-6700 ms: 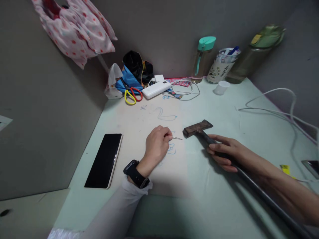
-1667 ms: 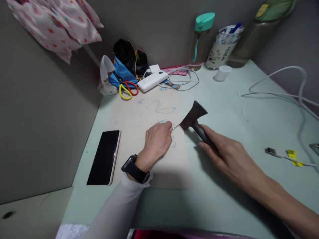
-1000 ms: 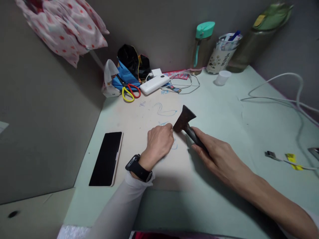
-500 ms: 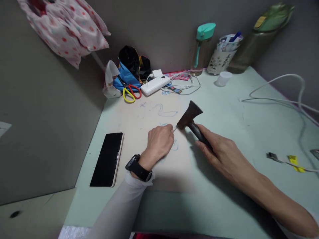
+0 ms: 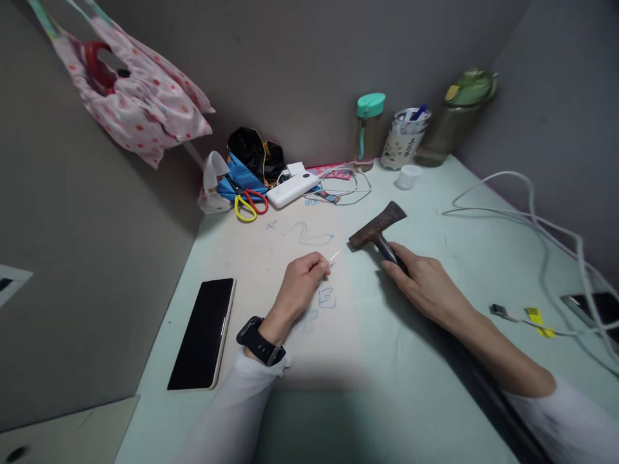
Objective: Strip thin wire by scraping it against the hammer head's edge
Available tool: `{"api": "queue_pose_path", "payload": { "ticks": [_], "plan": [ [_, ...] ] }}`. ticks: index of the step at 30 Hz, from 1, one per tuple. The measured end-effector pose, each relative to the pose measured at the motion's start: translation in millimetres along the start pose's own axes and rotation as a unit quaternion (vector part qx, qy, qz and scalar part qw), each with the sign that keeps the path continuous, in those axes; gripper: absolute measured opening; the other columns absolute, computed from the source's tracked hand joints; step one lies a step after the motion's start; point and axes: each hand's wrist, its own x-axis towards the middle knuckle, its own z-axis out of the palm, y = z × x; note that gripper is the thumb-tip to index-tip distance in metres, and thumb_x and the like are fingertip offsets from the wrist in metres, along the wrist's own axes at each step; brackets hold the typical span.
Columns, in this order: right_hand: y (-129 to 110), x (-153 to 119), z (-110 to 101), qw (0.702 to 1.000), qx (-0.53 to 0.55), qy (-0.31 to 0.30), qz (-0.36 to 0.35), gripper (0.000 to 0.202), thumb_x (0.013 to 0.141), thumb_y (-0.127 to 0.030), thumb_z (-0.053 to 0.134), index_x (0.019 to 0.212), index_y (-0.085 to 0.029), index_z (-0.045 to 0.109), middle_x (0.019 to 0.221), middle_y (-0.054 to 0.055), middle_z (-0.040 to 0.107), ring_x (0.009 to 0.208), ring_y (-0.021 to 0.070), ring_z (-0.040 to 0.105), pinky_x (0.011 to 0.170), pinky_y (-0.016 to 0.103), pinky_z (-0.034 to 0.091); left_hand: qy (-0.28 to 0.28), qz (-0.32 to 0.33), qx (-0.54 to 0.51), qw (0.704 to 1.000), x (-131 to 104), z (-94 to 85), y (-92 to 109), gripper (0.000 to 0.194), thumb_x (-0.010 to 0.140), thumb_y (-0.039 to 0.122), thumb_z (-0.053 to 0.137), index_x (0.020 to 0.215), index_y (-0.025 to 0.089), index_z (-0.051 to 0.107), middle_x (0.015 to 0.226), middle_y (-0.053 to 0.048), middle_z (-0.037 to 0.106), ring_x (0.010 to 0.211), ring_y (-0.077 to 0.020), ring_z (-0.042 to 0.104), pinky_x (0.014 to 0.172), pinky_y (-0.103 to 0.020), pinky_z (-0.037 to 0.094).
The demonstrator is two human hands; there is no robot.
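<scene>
The left hand [image 5: 300,285] pinches a thin, straight, silvery metal pin [image 5: 334,256] above a pale paper sheet [image 5: 322,361] with blue scribbles. Just beside its tip, apart, is a rusty brown, flare-ended metal hatchet [image 5: 378,227], its long black handle gripped by the right hand [image 5: 428,283].

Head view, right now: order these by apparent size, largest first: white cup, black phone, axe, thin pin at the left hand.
1. Axe, its handle running off the bottom edge
2. Black phone
3. White cup
4. Thin pin, judging only the part outside the left hand
</scene>
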Motion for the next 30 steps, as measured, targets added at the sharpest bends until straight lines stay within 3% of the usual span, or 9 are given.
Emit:
{"api": "queue_pose_path", "payload": {
  "ticks": [3, 7, 12, 16, 19, 23, 30],
  "plan": [
    [1.8, 0.2, 1.6, 0.999, -0.043, 0.01, 0.008, 0.032, 0.097, -0.03, 0.038, 0.115, -0.015, 0.059, 0.075, 0.007, 0.067, 0.069, 0.0235, 0.062, 0.06, 0.03, 0.036, -0.014, 0.026, -0.036, 0.999, -0.9, 4.3, -1.1, 0.019, 0.085, 0.028, 0.05, 0.069, 0.018, 0.054, 0.058, 0.005, 0.041, 0.056, -0.0111, 0.035, 0.056, -0.025, 0.026],
    [-2.5, -5.7, 5.6, 0.995, -0.089, 0.038, -0.007, 0.021, 0.094, -0.026, 0.042, 0.1, -0.015, 0.059, 0.086, 0.011, 0.067, 0.074, 0.0242, 0.059, 0.057, 0.031, 0.027, -0.014, 0.063, -0.004, 0.998, -4.7, 6.1, 1.5, 0.02, 0.087, 0.028, 0.048, 0.071, 0.018, 0.052, 0.062, 0.004, 0.047, 0.062, -0.012, 0.041, 0.061, -0.026, 0.031],
    [-5.6, -9.8, 8.2, 0.989, -0.104, 0.09, -0.057, 0.023, 0.093, -0.026, 0.043, 0.097, -0.014, 0.062, 0.092, 0.016, 0.06, 0.093, 0.0303, 0.055, 0.061, 0.033, 0.033, -0.022, 0.105, 0.121, 0.987, -9.4, 7.5, 6.3, 0.021, 0.092, 0.027, 0.043, 0.074, 0.019, 0.052, 0.067, 0.003, 0.05, 0.066, -0.0135, 0.044, 0.067, -0.028, 0.032],
    [-7.4, -9.3, 10.7, 0.981, -0.045, 0.113, -0.153, 0.033, 0.097, -0.031, 0.044, 0.123, -0.016, 0.058, 0.108, 0.014, 0.06, 0.104, 0.0272, 0.053, 0.08, 0.038, 0.047, -0.01, 0.151, 0.22, 0.964, -12.6, 11.7, 8.9, 0.023, 0.096, 0.026, 0.04, 0.081, 0.019, 0.056, 0.074, 0.0, 0.058, 0.072, -0.0156, 0.051, 0.071, -0.029, 0.035],
    [-10.5, -10.3, 14.7, 0.954, 0.076, 0.085, -0.279, 0.029, 0.1, -0.03, 0.041, 0.121, -0.019, 0.058, 0.119, 0.014, 0.062, 0.11, 0.0244, 0.055, 0.094, 0.042, 0.046, -0.02, 0.198, 0.264, 0.944, -16.3, 15.2, 11.9, 0.024, 0.099, 0.025, 0.039, 0.084, 0.019, 0.058, 0.082, -0.003, 0.063, 0.079, -0.0171, 0.056, 0.075, -0.029, 0.038],
    [-12.6, -13.7, 17.7, 0.94, 0.116, 0.02, -0.319, 0.028, 0.102, -0.024, 0.034, 0.097, -0.018, 0.061, 0.093, 0.009, 0.066, 0.085, 0.0203, 0.059, 0.077, 0.036, 0.047, -0.042, 0.231, 0.306, 0.923, -20.8, 18.5, 15.7, 0.023, 0.097, 0.018, 0.041, 0.081, 0.019, 0.058, 0.082, -0.004, 0.065, 0.08, -0.0176, 0.057, 0.074, -0.028, 0.04],
    [-11.2, -13.1, 17.6, 0.948, 0.102, -0.033, -0.301, 0.029, 0.1, -0.018, 0.034, 0.09, -0.019, 0.06, 0.073, 0.002, 0.063, 0.063, 0.0142, 0.056, 0.062, 0.026, 0.041, -0.051, 0.24, 0.354, 0.903, -20.9, 22.6, 9.7, 0.019, 0.095, 0.016, 0.044, 0.087, 0.019, 0.061, 0.087, -0.005, 0.068, 0.086, -0.0191, 0.06, 0.078, -0.029, 0.042]
  ]
}}
